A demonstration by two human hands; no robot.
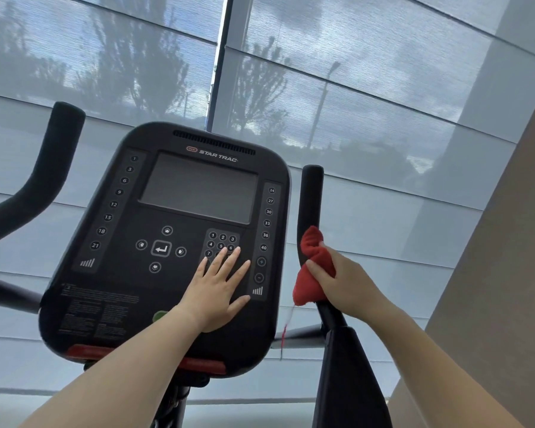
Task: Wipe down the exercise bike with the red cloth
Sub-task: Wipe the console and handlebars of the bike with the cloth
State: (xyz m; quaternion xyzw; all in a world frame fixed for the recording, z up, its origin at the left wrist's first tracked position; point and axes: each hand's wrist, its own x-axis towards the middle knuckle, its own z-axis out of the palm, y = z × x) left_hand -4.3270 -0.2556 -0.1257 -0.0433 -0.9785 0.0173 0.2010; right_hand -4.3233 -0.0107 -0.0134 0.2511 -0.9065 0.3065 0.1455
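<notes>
The exercise bike's black console [167, 242] fills the middle of the head view, with a dark screen and button pads. My left hand [218, 288] lies flat on the console's lower right, fingers straight and spread over the number keys. To the right rises the bike's black right handlebar [312, 193]. My right hand [346, 282] grips the red cloth [311, 264] wrapped around this bar about halfway up. A loose red thread hangs from the cloth. The left handlebar [44, 168] curves up at the far left.
Grey roller blinds [383, 103] cover the windows right behind the bike, with a window post [223, 63] in the middle. A beige wall [507, 273] stands close on the right of the right handlebar. The bike's stem [173, 403] drops below the console.
</notes>
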